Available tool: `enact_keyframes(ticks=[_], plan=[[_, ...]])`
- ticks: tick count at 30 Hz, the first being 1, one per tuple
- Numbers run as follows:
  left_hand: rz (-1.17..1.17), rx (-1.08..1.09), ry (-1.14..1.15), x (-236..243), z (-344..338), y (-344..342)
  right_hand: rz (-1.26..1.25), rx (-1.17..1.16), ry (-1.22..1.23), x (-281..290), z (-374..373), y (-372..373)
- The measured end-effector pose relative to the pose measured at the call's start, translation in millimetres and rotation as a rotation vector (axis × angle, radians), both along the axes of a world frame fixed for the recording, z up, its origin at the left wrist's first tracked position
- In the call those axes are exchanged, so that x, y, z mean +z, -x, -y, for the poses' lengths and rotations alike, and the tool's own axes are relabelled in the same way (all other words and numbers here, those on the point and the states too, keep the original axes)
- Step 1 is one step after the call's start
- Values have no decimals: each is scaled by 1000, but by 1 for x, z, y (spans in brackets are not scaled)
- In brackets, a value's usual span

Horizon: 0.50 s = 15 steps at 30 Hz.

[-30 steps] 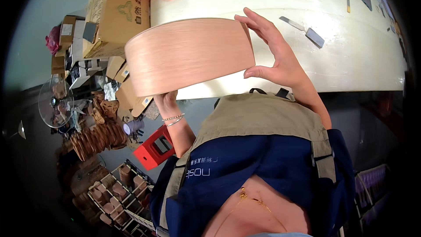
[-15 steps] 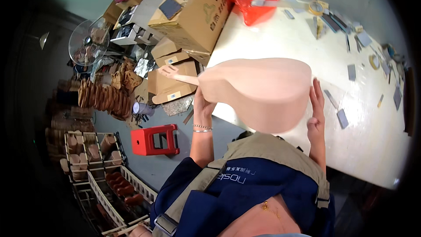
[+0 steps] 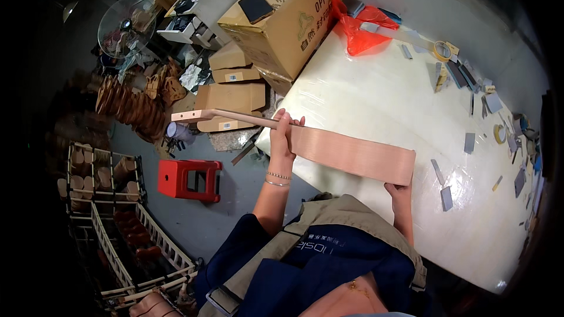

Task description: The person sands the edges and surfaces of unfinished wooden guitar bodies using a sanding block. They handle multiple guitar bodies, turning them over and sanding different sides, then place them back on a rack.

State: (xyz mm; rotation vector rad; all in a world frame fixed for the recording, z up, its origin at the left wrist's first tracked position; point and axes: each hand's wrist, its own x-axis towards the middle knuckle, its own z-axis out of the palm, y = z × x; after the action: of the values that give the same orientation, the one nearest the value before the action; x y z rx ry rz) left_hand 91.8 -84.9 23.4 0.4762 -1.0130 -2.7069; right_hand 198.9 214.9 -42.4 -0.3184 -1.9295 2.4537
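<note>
I hold a bare, unvarnished wooden ukulele [image 3: 352,152] in front of me, over the near left part of the white table. Its side panel faces up at me, and the neck with its headstock points left. My left hand [image 3: 284,138] is closed round the neck where it meets the body, with fingertips showing beyond it. At the other end, my right hand [image 3: 400,192] grips the bottom of the body; most of its fingers are hidden behind the wood.
The white table [image 3: 376,94] carries a big carton [image 3: 288,23], a red plastic bag [image 3: 364,32], a tape roll [image 3: 442,51] and scattered sanding pieces [image 3: 446,198]. On the floor at left stand a red stool [image 3: 188,180], a rack [image 3: 111,223] and stacked wooden bodies [image 3: 129,103].
The ukulele has turned from showing its broad face to showing its side, and sits lower. My right hand, previously flat and spread beside the body, now grips its bottom end. The view has shifted.
</note>
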Motion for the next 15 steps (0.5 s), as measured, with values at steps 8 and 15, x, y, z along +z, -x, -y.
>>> enact_keyframes(ticks=[8, 15], plan=[[-390, -424, 453, 78, -19, 18, 26, 45, 143, -19, -18, -7], [-585, 78, 1205, 92, 62, 112, -327, -140, 291, 5, 15, 5]])
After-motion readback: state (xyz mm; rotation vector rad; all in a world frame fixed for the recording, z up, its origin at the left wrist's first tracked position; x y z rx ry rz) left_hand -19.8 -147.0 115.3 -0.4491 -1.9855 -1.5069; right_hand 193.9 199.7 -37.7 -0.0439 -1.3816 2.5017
